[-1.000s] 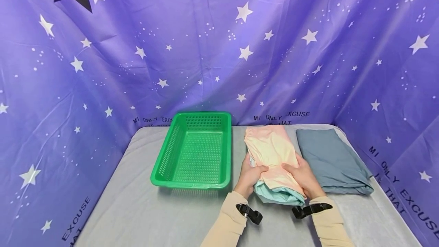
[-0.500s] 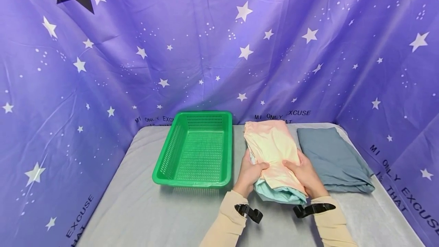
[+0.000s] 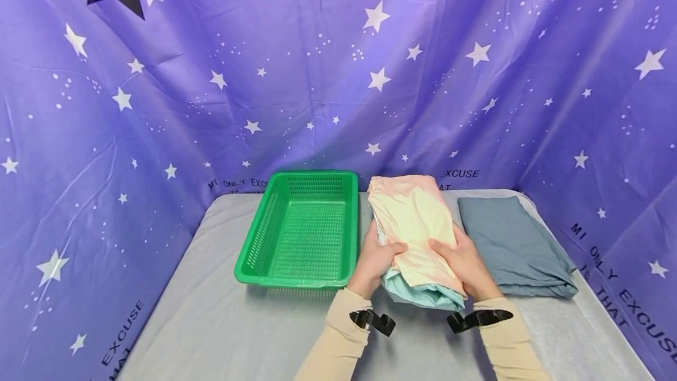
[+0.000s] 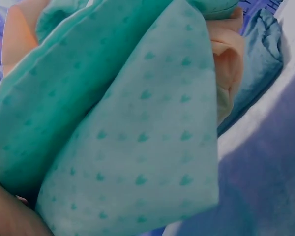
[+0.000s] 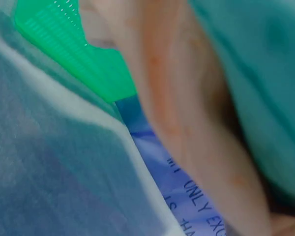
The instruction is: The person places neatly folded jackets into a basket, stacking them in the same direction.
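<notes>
Left to right on my feed: green basket point(image 3: 294, 282), then the left hand point(image 3: 374, 256) gripping one side of a folded stack point(image 3: 418, 240), peach cloth point(image 3: 415, 210) over teal cloth point(image 3: 423, 295), right hand point(image 3: 468, 262) gripping the other side; blue-grey cloth point(image 3: 513, 246) past that. Step, I'd judge: two-handed lift. Next move calls for level support, or layers may slip. Left wrist view gives me the teal cloth's printed marks point(image 4: 142, 179); head view doesn't.

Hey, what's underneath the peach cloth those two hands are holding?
Mint-green fabric pokes out beneath the peach cloth at its near end. The rest is covered, so other layers can't be ruled out.
</notes>
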Available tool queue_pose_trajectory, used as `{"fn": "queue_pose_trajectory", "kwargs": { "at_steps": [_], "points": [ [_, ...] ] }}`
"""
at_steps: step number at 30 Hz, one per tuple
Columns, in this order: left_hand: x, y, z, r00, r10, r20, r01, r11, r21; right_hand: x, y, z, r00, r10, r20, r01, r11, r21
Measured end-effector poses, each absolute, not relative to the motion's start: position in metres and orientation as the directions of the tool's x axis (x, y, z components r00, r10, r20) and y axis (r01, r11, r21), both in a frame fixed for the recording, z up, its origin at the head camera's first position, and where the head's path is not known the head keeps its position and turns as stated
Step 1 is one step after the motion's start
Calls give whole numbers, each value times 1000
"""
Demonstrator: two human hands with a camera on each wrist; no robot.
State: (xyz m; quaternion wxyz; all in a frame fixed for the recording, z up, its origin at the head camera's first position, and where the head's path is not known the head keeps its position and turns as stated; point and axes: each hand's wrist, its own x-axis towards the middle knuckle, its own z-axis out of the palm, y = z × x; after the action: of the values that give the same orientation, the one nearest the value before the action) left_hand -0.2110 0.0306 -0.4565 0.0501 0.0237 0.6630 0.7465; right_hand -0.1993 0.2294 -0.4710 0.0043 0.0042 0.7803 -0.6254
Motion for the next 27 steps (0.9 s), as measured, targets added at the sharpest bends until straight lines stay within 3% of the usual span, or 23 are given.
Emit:
{"fn": "queue_pose_trajectory", "kwargs": {
  "at_steps": [27],
  "points": [
    [-220, -24, -419, -991, 131, -12, -25, -96, 995, -214, 186, -441, -989, -142, 51, -64, 91, -994]
  ]
}}
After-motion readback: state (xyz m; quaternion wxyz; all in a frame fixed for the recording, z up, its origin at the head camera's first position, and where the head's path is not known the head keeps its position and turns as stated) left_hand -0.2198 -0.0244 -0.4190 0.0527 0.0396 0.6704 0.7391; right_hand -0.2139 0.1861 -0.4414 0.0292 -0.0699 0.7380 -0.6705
